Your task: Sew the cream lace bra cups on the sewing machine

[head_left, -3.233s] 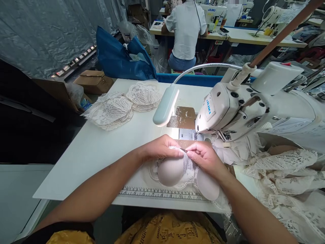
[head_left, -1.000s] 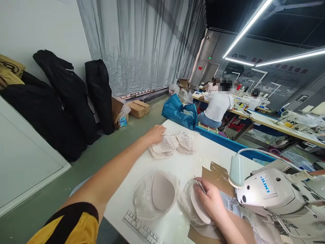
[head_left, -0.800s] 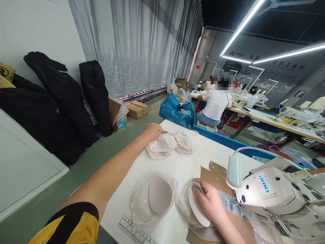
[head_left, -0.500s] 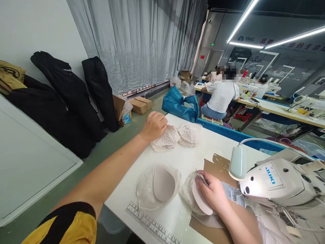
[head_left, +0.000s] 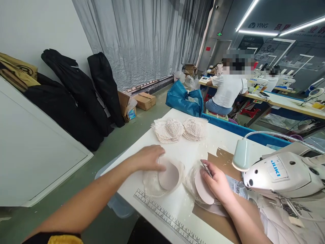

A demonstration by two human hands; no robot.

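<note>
My left hand [head_left: 151, 158] is over the upper left edge of the left lace piece [head_left: 151, 184], thumb and fingers apart, nothing held. A smooth beige cup [head_left: 169, 176] lies on that lace. My right hand [head_left: 214, 178] grips a small metal tool [head_left: 206, 168], its tip pointing up and left. Under those fingers is a second beige cup [head_left: 203, 189] on another lace piece [head_left: 190, 179]. Farther back on the white table [head_left: 175, 215] sit two stacks of lace cups, a left stack [head_left: 170, 129] and a right stack [head_left: 195, 128].
A JUKI sewing machine [head_left: 281, 173] and a lamp [head_left: 241, 156] stand at the right. Brown cardboard [head_left: 223, 162] lies beneath my right hand's area. A printed ruler [head_left: 165, 217] runs along the near edge. Behind the table are a blue bag [head_left: 182, 100] and a seated person [head_left: 227, 89].
My left hand has moved from the rear lace stack toward me, to the left lace piece. My right hand keeps its grip on the tool. The camera view has shifted slightly.
</note>
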